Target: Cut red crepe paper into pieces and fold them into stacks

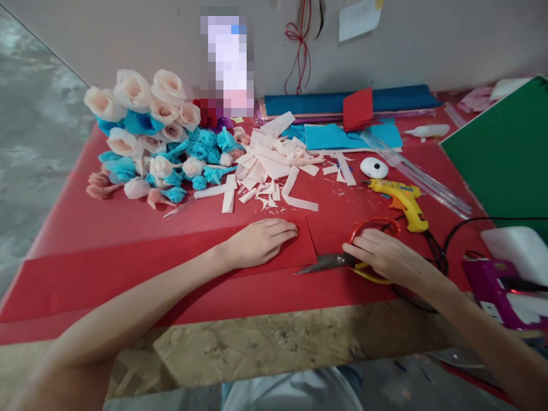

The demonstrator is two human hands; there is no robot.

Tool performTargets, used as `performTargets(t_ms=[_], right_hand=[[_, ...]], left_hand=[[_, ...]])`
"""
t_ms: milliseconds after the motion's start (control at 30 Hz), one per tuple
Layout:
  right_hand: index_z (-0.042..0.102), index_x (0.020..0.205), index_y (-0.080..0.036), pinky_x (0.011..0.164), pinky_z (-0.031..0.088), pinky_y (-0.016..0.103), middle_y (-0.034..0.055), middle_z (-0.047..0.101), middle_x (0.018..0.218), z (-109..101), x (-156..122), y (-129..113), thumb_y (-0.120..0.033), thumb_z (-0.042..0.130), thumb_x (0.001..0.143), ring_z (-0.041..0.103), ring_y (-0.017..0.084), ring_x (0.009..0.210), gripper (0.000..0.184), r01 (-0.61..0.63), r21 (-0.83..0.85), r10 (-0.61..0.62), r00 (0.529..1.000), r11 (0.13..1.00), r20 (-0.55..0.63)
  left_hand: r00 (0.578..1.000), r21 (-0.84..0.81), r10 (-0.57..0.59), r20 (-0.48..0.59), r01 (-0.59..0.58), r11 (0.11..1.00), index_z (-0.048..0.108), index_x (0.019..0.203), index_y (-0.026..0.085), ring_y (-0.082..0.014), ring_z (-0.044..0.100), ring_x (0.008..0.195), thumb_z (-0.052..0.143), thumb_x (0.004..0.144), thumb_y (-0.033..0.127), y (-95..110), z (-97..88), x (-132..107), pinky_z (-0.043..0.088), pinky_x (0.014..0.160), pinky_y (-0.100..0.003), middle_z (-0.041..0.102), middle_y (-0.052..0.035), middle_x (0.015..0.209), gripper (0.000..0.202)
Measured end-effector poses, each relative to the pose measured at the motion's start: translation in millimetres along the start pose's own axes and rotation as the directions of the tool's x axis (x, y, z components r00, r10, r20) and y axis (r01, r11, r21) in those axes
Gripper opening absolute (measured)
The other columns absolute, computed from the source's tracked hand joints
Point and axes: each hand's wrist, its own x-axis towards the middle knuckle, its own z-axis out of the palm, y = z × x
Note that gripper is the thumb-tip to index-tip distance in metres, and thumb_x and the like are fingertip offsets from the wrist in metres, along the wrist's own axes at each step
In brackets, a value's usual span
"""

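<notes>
A long folded strip of red crepe paper (184,257) lies across the front of the table. My left hand (265,240) rests flat on it near its right end, fingers stretched out and holding nothing. To the right, my right hand (377,254) is closed around the handles of a pair of scissors (334,262), one red and one yellow. The dark blades point left, beside the lower right corner of the paper, and look nearly closed. Some of my right fingers are hidden behind the hand.
Cream and blue paper flowers (171,142) stand at the back left, beside pale paper scraps (274,160). A yellow glue gun (402,200) with a black cable, a white round case (374,167) and clear sticks (423,177) lie right. A green board (505,154) leans at the far right.
</notes>
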Motion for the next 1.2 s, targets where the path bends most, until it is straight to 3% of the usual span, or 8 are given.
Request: performTargets(t_ms=[267, 533, 667, 867, 1200], right_hand=[[0.053, 0.104, -0.01, 0.066, 0.037, 0.031, 0.0069, 0.058, 0.08, -0.3, -2.8, -1.9, -0.003, 0.035, 0.082, 0.048, 0.018, 0.07, 0.03, -0.016, -0.075, 0.017, 1.0, 0.997, 0.01], [0.051, 0.111, -0.008, 0.075, 0.038, 0.035, 0.0142, 0.058, 0.094, 4.8, -1.4, -12.9, -0.005, 0.041, 0.071, 0.05, 0.024, 0.085, 0.041, -0.12, -0.117, 0.131, 0.988, 0.986, 0.083], [0.05, 0.113, -0.007, 0.078, 0.037, 0.037, 0.0147, 0.058, 0.096, 8.7, 4.9, -15.8, -0.006, 0.041, 0.074, 0.05, 0.025, 0.087, 0.041, -0.107, -0.159, 0.121, 0.989, 0.981, 0.082], [0.053, 0.112, -0.009, 0.08, 0.037, 0.035, 0.0116, 0.06, 0.094, 10.2, 5.4, -10.8, 0.0, 0.041, 0.069, 0.05, 0.022, 0.086, 0.045, -0.057, -0.059, 0.06, 0.997, 0.997, 0.039], [0.055, 0.106, -0.009, 0.072, 0.036, 0.032, 0.0073, 0.059, 0.08, 0.4, 3.5, -7.8, -0.002, 0.035, 0.081, 0.05, 0.018, 0.075, 0.033, 0.04, -0.053, -0.041, 0.999, 0.998, -0.014]], left_hand=[[1.0, -0.005, -0.002, 0.008, 0.002, 1.0, 0.053, 0.117, 0.01, -0.0215, 0.055, 0.109, 0.038, 0.087, 0.011, -0.3, 0.5, 0.0, 0.048, 0.095, -0.038, 0.059, -0.013, 0.12, 0.033], [1.0, 0.023, 0.011, 0.015, -0.012, 1.0, 0.051, 0.119, 0.009, -0.022, 0.054, 0.112, 0.039, 0.086, 0.01, 0.2, 1.5, -0.7, 0.047, 0.097, -0.039, 0.058, -0.0136, 0.121, 0.034], [1.0, 0.044, 0.02, 0.014, -0.021, 0.999, 0.051, 0.118, 0.008, -0.0224, 0.054, 0.111, 0.038, 0.086, 0.01, 0.3, 2.3, -0.9, 0.048, 0.095, -0.039, 0.058, -0.0138, 0.121, 0.035], [1.0, 0.062, 0.021, 0.005, -0.021, 0.998, 0.052, 0.117, 0.007, -0.0228, 0.055, 0.11, 0.039, 0.086, 0.01, 0.6, 2.0, -1.1, 0.049, 0.095, -0.039, 0.059, -0.0138, 0.12, 0.034], [1.0, 0.046, 0.006, 0.015, -0.007, 0.999, 0.051, 0.118, 0.008, -0.0223, 0.054, 0.112, 0.04, 0.086, 0.01, 1.2, 1.7, -0.2, 0.048, 0.097, -0.038, 0.058, -0.0133, 0.122, 0.035]])
